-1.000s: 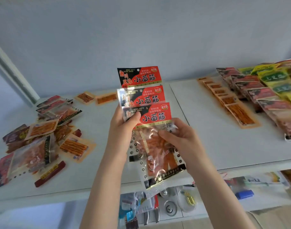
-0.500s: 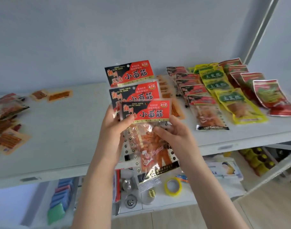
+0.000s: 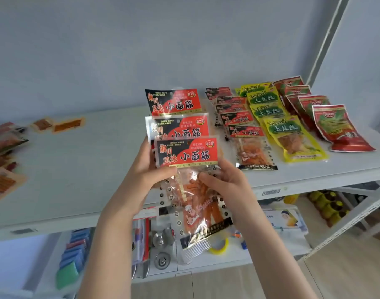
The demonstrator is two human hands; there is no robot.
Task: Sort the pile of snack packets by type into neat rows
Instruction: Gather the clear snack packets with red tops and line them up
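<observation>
I hold three red-and-black snack packets fanned in a staggered stack above the white shelf's front edge. My left hand grips their left side with the thumb across the front packet. My right hand pinches the front packet's clear lower half from the right. On the shelf to the right lie sorted rows: matching red-and-black packets, yellow-green packets and red-green packets. An unsorted pile sits at the far left.
Two small orange packets lie at the back left of the shelf. A lower shelf holds a yellow tape roll, metal parts and blue sponges. A white upright post stands at the back right.
The view has swung right, bringing the sorted rows closer to centre and pushing the unsorted pile to the left edge. Both hands keep the same hold on the three packets.
</observation>
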